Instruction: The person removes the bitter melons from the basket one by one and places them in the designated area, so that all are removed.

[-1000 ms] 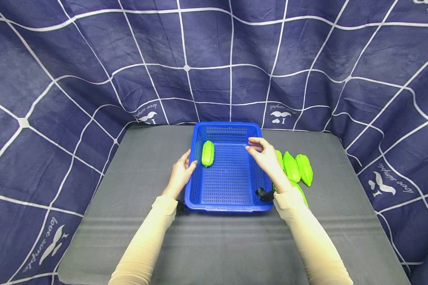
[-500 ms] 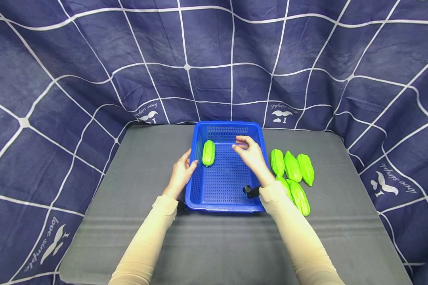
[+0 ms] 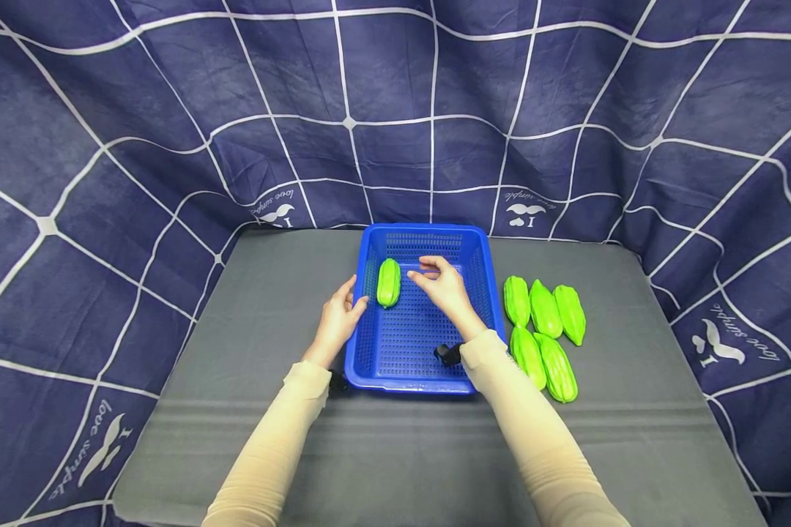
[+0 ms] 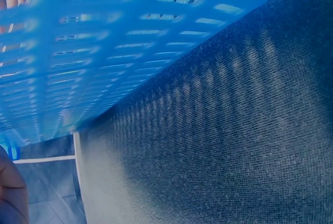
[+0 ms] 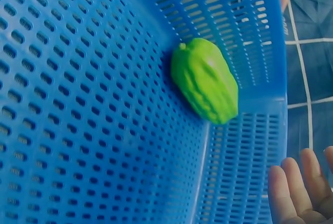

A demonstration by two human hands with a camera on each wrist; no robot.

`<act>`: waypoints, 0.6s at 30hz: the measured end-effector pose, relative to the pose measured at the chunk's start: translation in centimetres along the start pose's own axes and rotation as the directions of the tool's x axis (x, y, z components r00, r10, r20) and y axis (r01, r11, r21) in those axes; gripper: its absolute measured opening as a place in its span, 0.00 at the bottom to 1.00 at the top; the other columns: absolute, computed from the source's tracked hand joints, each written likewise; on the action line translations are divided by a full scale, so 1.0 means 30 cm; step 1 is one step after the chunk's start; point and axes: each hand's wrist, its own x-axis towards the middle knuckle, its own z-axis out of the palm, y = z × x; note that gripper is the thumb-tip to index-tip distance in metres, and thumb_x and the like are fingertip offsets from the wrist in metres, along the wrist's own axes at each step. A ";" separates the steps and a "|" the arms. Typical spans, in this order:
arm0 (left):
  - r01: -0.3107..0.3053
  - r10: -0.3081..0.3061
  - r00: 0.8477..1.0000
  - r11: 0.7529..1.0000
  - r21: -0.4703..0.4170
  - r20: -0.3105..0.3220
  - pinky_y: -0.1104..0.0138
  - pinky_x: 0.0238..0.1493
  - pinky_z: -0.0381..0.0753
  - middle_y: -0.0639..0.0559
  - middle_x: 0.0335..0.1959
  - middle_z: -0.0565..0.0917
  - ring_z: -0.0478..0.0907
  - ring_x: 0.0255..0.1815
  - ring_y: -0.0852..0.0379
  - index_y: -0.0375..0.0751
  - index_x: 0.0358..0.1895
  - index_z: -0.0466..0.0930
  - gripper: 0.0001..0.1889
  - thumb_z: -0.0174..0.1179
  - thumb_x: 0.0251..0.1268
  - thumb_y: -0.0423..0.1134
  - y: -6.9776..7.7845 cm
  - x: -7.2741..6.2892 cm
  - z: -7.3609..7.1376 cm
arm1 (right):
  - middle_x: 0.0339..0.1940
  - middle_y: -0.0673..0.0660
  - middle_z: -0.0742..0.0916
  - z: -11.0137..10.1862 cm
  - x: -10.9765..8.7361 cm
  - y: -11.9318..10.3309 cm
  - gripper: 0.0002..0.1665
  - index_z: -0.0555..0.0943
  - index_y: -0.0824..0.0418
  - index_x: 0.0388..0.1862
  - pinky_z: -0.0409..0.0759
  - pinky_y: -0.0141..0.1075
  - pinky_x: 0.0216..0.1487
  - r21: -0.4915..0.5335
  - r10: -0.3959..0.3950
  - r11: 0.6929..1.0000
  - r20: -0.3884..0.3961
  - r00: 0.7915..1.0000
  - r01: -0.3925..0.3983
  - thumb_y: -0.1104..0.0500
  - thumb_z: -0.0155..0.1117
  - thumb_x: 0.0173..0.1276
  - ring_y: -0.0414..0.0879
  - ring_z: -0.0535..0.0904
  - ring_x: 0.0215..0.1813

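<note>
A blue plastic basket (image 3: 428,384) with slotted walls stands on the grey table. Inside, close to its left wall, lies a ribbed, bright green gourd-like fruit (image 3: 389,282), its stem end visible in the right wrist view. My left hand (image 3: 335,316) holds the basket's left rim, thumb over the inner side and fingers outside. Only a piece of that hand (image 4: 11,190) shows in the left wrist view, beside the basket's slotted wall. My right hand (image 3: 444,289) hovers over the basket just right of the fruit, fingers loosely bent, apart from it and holding nothing.
Several similar green fruits (image 3: 546,310) lie grouped on the table right of the basket, beside my right forearm. A dark blue curtain (image 3: 395,95) with white lines hangs behind and at both sides of the grey table (image 3: 270,278).
My right hand has moved left across the basket toward the fruit inside, uncovering the fruits on the right. My left hand keeps its hold on the rim.
</note>
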 end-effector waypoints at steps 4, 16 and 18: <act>0.002 -0.002 1.000 1.000 -0.007 -0.003 0.67 0.34 0.69 0.42 0.34 0.75 0.70 0.31 0.55 0.35 0.70 0.68 0.29 0.61 0.67 0.38 0.001 0.001 0.001 | 0.59 0.62 0.84 0.026 0.014 0.003 0.30 0.76 0.63 0.62 0.79 0.45 0.59 0.001 0.002 1.000 0.012 1.000 -0.002 0.51 0.69 0.64 0.57 0.81 0.60; 0.007 -0.007 1.000 1.000 0.014 0.001 0.68 0.32 0.70 0.43 0.36 0.75 0.70 0.31 0.56 0.36 0.71 0.68 0.30 0.61 0.66 0.39 -0.007 0.004 0.006 | 0.58 0.64 0.83 0.102 0.032 0.018 0.32 0.76 0.64 0.63 0.79 0.46 0.58 -0.036 0.036 0.999 0.038 0.999 -0.035 0.49 0.70 0.64 0.58 0.81 0.59; 0.006 -0.006 1.000 1.000 0.013 0.001 0.68 0.32 0.71 0.44 0.35 0.75 0.71 0.31 0.56 0.36 0.70 0.68 0.30 0.61 0.66 0.39 -0.006 0.003 0.005 | 0.59 0.64 0.83 0.112 0.033 0.021 0.33 0.76 0.64 0.63 0.79 0.46 0.58 -0.042 0.043 0.998 0.046 0.998 -0.041 0.49 0.70 0.63 0.58 0.81 0.59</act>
